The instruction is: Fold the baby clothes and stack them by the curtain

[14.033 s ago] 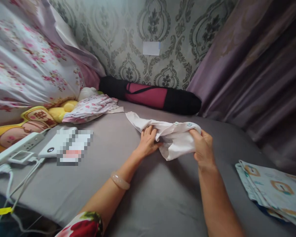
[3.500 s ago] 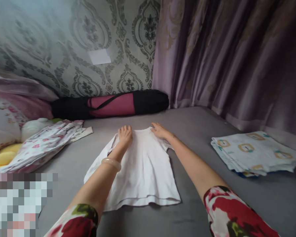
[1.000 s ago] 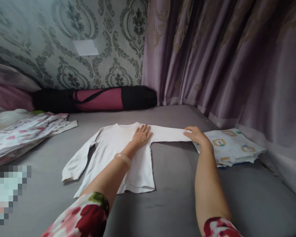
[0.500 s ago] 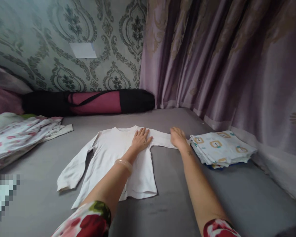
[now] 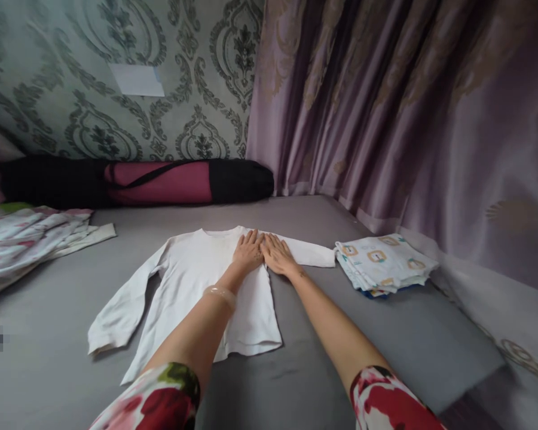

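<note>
Both hands lay palm down with fingers extended and nothing gripped: the left hand (image 5: pixel 248 249) pressed on the shoulder of a white, long-sleeved cloth shirt (image 5: pixel 197 257), and the right hand (image 5: pixel 278 254) rested just beside it, over the top of the sleeve. The step in hand looked like smoothing that shoulder and sleeve; any further stroke there would call for light, even pressure, with the left hand anchoring the body. The shirt lay spread on a gray bed sheet (image 5: pixel 314 334), its other sleeve slanting toward the person. The straighter sleeve's cuff reached the edge of a folded stack of white printed cloth (image 5: pixel 385 263). Farther out were a rumpled white-and-pink patterned garment (image 5: pixel 27 239) and a long black-and-magenta fabric bag (image 5: pixel 161 182) against the wall.
</note>
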The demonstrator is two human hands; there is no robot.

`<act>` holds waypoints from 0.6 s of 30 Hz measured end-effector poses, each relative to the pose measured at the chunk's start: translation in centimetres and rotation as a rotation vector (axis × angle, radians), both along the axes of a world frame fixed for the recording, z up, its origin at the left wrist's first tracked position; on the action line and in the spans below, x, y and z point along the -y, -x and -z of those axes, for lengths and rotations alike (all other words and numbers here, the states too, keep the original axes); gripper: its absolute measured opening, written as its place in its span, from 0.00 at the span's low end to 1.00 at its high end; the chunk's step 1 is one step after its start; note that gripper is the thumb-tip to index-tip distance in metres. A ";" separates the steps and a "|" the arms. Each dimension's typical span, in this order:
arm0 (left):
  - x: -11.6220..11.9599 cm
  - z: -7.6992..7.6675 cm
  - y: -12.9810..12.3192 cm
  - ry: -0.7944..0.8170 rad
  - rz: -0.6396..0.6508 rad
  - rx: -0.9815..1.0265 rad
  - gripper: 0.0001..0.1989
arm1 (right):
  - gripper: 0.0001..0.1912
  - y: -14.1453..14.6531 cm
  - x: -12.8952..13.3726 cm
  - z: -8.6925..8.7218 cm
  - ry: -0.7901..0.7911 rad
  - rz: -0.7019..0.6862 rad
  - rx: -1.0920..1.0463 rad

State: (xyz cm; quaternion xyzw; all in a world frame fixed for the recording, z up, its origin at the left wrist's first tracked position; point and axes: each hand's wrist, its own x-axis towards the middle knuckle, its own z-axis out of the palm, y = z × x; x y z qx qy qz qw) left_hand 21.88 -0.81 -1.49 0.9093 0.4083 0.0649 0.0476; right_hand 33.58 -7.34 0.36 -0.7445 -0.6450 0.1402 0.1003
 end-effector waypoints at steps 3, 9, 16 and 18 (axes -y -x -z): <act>0.1 0.0 0.0 -0.013 -0.010 0.040 0.30 | 0.36 -1.3 1.1 0.2 0.006 0.038 0.087; 0.1 0.0 -0.1 -0.003 0.002 0.078 0.32 | 0.33 -4.6 3.7 0.2 0.063 0.148 0.181; 0.2 -0.1 0.0 0.003 0.003 0.063 0.31 | 0.30 -7.2 6.2 -0.3 0.068 0.263 0.278; 0.2 -0.1 -0.1 0.002 0.008 0.052 0.31 | 0.30 -7.3 6.6 -0.2 0.047 0.303 0.320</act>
